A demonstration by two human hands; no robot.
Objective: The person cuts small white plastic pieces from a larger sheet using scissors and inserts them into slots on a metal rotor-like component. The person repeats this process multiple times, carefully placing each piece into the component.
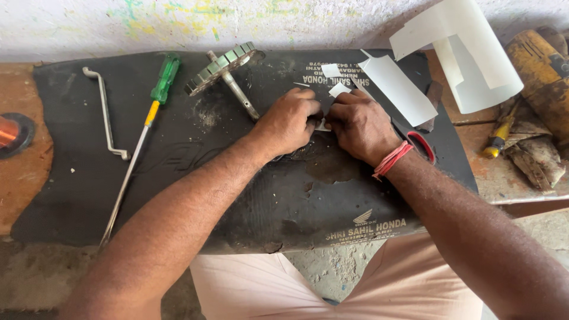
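My left hand (288, 120) and my right hand (360, 124) meet over a worn black mat (178, 178), fingers curled together on a small white paper strip (323, 125) pinched between them. More white paper pieces (398, 88) lie just beyond my right hand. A red thread band circles my right wrist. Red-handled scissors (424, 144) lie partly hidden under that wrist. A metal rotor on a shaft (224, 64) rests just beyond my left hand.
A long screwdriver with a green and yellow handle (155, 95) and a bent metal spanner (105, 112) lie on the mat's left. A large curled white sheet (474, 53) sits at top right. A copper wire coil (9, 133) is at far left, worn tools (533, 106) at right.
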